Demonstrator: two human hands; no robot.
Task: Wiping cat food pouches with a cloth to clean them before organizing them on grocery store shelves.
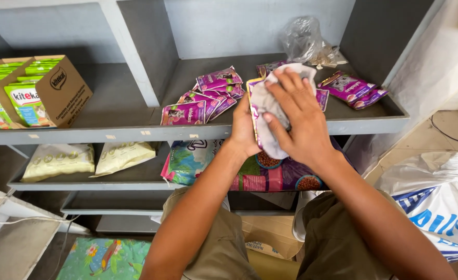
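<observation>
My left hand (243, 126) grips a purple pet-food pouch (255, 106) by its left edge, holding it upright in front of the grey shelf (109, 132). My right hand (297, 116) presses a pale grey cloth (268, 103) flat against the pouch's face, fingers spread over it. Several more purple pouches (200, 101) lie fanned on the shelf to the left of my hands. Other purple pouches (350, 88) lie to the right.
A brown carton of green-and-white sachets (37, 91) stands at the shelf's left. A crumpled clear plastic bag (304, 41) sits at the back. Cream bags (58, 161) and large colourful food bags (192, 161) lie on the lower shelf. A white sack (441, 202) is at the right.
</observation>
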